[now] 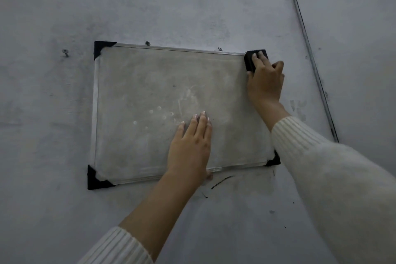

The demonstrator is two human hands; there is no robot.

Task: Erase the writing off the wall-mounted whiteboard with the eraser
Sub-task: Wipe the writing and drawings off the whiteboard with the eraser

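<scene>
The whiteboard (137, 92) hangs on a grey wall, framed in metal with black plastic corners. Its surface is smeared grey, with faint pale streaks and dots near the middle and no clear writing. My right hand (265, 81) grips the black eraser (250, 60) at the board's top right corner, fingers curled over it. My left hand (190, 146) lies flat on the lower middle of the board, its fingers straight and pressing against the surface.
Grey wall (171, 2) surrounds the board. A metal strip (310, 53) runs diagonally down the wall to the right. A screw (65, 52) sticks out left of the board. Black marker strokes (221, 182) mark the wall just below the board's bottom edge.
</scene>
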